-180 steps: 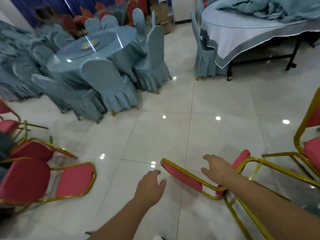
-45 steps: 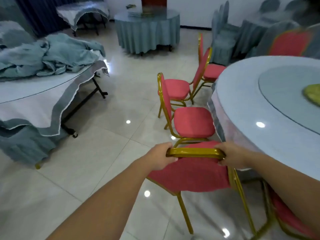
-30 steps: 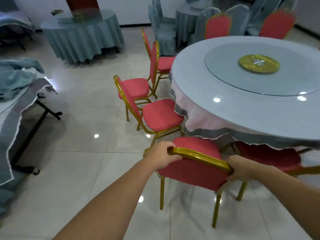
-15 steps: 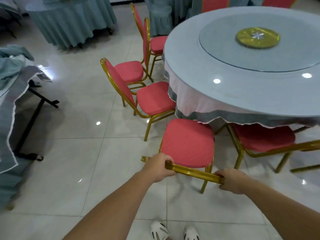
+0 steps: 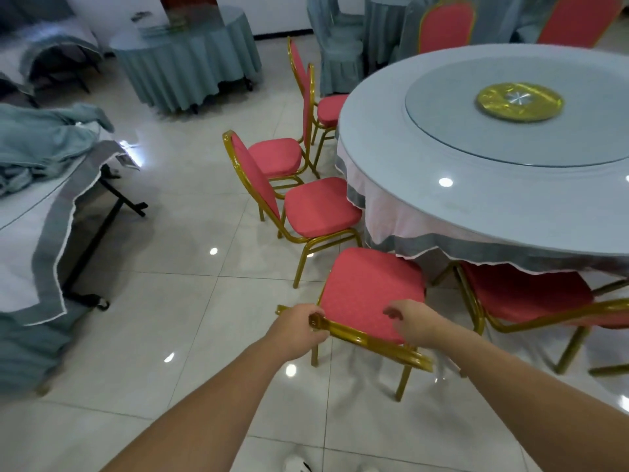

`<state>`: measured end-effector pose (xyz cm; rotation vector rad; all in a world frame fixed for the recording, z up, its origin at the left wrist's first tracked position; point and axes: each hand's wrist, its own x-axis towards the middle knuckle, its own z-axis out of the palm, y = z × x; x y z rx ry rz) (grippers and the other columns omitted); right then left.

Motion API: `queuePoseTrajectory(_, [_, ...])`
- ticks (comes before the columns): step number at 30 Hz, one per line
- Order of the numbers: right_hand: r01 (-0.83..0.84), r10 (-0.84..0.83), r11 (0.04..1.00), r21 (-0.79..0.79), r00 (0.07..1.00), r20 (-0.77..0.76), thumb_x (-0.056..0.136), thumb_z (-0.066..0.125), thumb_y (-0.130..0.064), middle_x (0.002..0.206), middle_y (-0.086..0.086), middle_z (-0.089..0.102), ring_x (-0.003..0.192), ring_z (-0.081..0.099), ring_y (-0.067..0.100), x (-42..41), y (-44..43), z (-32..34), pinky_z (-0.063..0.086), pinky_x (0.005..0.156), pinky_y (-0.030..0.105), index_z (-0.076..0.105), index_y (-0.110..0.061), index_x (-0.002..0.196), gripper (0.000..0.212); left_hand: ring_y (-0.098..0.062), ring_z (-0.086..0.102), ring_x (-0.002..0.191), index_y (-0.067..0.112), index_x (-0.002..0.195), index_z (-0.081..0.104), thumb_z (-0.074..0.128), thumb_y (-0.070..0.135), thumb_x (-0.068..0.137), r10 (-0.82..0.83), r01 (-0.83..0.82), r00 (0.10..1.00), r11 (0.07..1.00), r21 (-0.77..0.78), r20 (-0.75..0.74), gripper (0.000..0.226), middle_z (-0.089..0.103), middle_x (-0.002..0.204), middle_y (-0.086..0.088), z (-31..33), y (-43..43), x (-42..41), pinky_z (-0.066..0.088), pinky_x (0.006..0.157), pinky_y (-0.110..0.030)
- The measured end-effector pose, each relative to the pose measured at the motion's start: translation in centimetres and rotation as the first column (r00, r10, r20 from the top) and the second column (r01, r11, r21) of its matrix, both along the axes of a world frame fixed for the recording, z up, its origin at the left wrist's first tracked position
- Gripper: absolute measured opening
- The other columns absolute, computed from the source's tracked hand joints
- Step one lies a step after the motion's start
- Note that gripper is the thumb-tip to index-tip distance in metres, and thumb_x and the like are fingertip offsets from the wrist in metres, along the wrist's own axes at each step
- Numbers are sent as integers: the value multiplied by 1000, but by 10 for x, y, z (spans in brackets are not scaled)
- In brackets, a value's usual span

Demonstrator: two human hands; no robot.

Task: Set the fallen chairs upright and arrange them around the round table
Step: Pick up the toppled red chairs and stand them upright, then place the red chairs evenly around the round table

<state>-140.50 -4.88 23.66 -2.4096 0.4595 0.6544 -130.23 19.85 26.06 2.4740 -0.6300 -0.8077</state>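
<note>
Left hand (image 5: pixel 299 327): fingers wrapped round the gold back rail (image 5: pixel 371 340) of the red chair (image 5: pixel 367 291).
Right hand (image 5: pixel 413 321): fingers loosely curled above that rail, gripping nothing (contact unclear).
Red chair: upright, its seat just beyond the fingers, front edge at the round desk (image 5: pixel 476 206).

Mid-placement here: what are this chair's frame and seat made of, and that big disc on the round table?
Frame: likely metal tube with a glossy gold finish; bright highlights run along the rail. Seat: red fabric over padding, matte, faintly patterned, with rounded edges. Disc: probably glass; smooth, see-through, with a bright line along its rim.
</note>
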Motion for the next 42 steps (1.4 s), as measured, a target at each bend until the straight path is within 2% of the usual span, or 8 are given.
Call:
queuePoseTrajectory(11, [100, -82, 981, -169, 990, 111, 97, 58, -51, 147, 7, 54, 132, 53, 27, 0, 35, 5, 44, 109, 40, 35, -20, 155, 70, -5, 58, 108, 30, 129, 65, 77, 34, 91, -28, 31, 999, 997, -72, 44, 40, 60, 115, 16, -3, 2, 13, 49, 89, -22])
queuePoseTrajectory(16, [98, -90, 991, -88, 991, 97, 81, 61, -76, 160, -2, 40, 144, 40, 21, 8, 54, -3, 36, 118, 36, 28, -28, 160, 98, -5, 61, 109, 40, 131, 61, 80, 49, 79, -102, 102, 995, 993, -55, 1, 55, 62, 125, 17, -29, 4, 42, 56, 101, -37])
queuePoseTrajectory(19, [108, -109, 990, -87, 994, 2, 75, 68, -78, 160, -4, 40, 144, 41, 19, 13, 61, -11, 37, 117, 35, 27, -31, 160, 105, -9, 54, 122, 44, 132, 59, 72, 73, 69, -213, 213, 977, 976, 44, -11, 70, 61, 127, 21, -42, 5, 63, 23, 124, -58])
queuePoseTrajectory(22, [234, -232, 972, 9, 969, -79, 61, 72, -84, 141, -12, 55, 127, 52, 11, 11, 59, -14, 46, 105, 29, 41, -38, 151, 106, -7, 50, 121, 49, 121, 63, 68, 86, 64, -273, 281, 958, 956, 87, -87, 68, 62, 120, 25, -49, 5, 77, 7, 118, -57])
queuePoseTrajectory(25, [271, -256, 955, 120, 958, -131, 67, 77, -73, 113, -27, 57, 105, 57, 0, 3, 63, -11, 47, 93, 20, 51, -44, 134, 78, -3, 47, 120, 50, 114, 66, 64, 99, 51, -314, 322, 942, 945, 60, -120, 79, 59, 115, 28, -65, 9, 87, 17, 110, -43])
queuePoseTrajectory(30, [262, -280, 939, -225, 959, -51, 84, 55, -41, 103, -19, 67, 98, 67, 7, -11, 60, -50, 56, 82, 28, 61, -42, 114, 31, 1, 32, 138, 49, 129, 63, 69, 93, 54, -587, 589, 808, 803, 88, -45, 87, 52, 136, 30, -85, -2, 110, 6, 126, -56])
queuePoseTrajectory(35, [250, -270, 932, -263, 962, -43, 85, 48, -35, 97, -17, 68, 88, 67, 7, -10, 41, -56, 57, 77, 28, 63, -37, 109, 28, 2, 49, 127, 39, 121, 72, 62, 31, 90, -713, 710, 701, 697, 97, -8, 33, 69, 121, 21, -79, -30, 120, -3, 127, -41])
queuePoseTrajectory(42, [240, -256, 934, -264, 966, -29, 90, 48, -24, 91, -14, 66, 78, 61, 10, 8, 14, -63, 55, 73, 26, 64, -36, 109, 28, -11, 60, 114, 53, 125, 65, 57, 27, 92, -691, 691, 719, 697, 192, -74, 43, 70, 121, 26, -79, -67, 142, 29, 117, -34])
